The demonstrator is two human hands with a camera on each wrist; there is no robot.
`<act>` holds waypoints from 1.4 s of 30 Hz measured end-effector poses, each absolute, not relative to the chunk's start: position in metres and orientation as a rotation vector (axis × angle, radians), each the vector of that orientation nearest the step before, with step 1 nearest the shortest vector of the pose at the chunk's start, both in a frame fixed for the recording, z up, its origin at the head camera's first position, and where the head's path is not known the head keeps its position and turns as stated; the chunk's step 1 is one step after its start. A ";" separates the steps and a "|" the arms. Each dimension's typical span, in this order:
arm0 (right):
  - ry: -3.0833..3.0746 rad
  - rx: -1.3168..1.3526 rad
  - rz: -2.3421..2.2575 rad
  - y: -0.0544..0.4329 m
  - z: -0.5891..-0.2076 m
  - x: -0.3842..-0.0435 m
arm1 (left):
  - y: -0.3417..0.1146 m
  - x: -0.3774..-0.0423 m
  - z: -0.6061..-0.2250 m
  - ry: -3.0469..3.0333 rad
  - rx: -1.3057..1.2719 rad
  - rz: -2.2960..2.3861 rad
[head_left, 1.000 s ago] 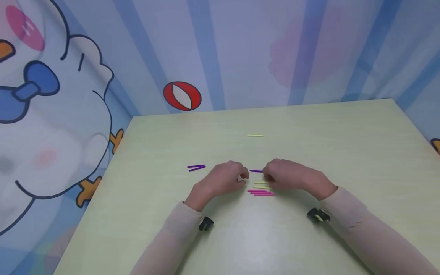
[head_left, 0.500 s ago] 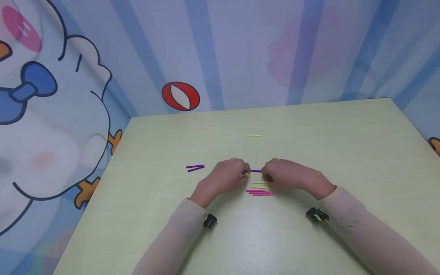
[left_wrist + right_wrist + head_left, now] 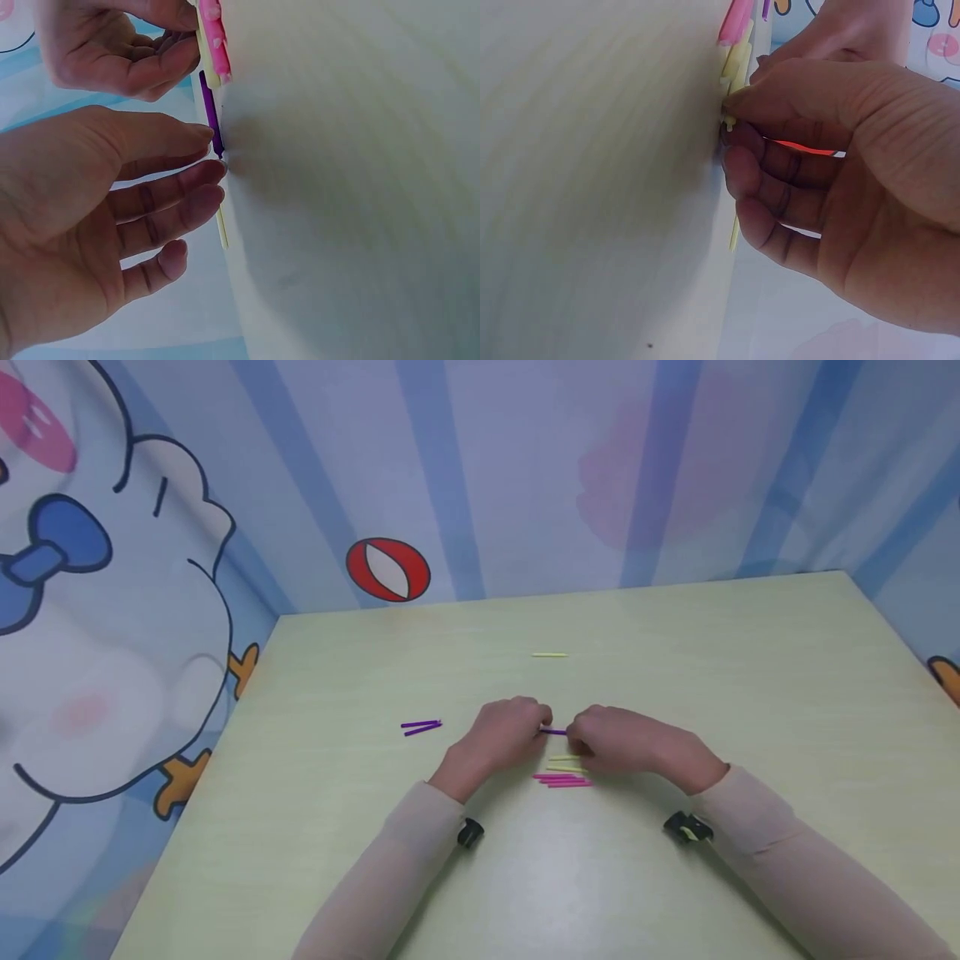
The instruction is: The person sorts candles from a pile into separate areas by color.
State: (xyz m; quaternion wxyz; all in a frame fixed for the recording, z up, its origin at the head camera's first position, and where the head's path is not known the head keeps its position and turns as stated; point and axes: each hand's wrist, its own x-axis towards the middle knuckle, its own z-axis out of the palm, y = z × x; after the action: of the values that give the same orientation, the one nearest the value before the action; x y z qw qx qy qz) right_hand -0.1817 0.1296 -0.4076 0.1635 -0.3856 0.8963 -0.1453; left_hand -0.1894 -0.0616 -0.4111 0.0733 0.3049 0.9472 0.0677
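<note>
Near the middle of the table, a short thin purple stick (image 3: 554, 732) spans the gap between both hands. My left hand (image 3: 510, 732) pinches its left end between thumb and index finger, while the other fingers stay loosely bent in the left wrist view. My right hand (image 3: 622, 739) is at the stick's other end, thumb and index fingertips together; that end is hidden by the fingers. Yellow sticks (image 3: 564, 768) lie just below the right fingers, partly covered, and a yellow tip (image 3: 730, 124) shows by the right thumb. Several pink sticks (image 3: 564, 781) lie nearer me.
Two purple sticks (image 3: 422, 727) lie to the left, touching at one end. A single yellow stick (image 3: 550, 655) lies farther back on the pale table (image 3: 675, 643). A wall printed with stripes and cartoons (image 3: 517, 477) rises behind the table.
My left hand has moved right and slightly forward, closing its fingers on the free end of the purple stick. The right hand has held nearly still.
</note>
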 end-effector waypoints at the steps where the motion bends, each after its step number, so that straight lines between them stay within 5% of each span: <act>1: 2.557 -1.101 -0.413 0.130 -0.408 -0.182 | -0.061 -0.190 -0.411 2.846 0.917 0.195; 24: 2.571 -1.084 -0.449 0.137 -0.400 -0.186 | -0.053 -0.194 -0.415 2.861 0.944 0.161; 42: 2.667 -0.920 -0.461 0.165 -0.405 -0.231 | -0.055 -0.193 -0.414 2.822 0.901 0.197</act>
State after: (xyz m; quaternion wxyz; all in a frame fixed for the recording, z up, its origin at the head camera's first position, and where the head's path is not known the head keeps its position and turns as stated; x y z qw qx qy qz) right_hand -0.2313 0.1651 -0.4049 0.1411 -0.3187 0.9236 -0.1597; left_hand -0.1933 -0.0551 -0.4138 0.0860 0.3023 0.9470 0.0661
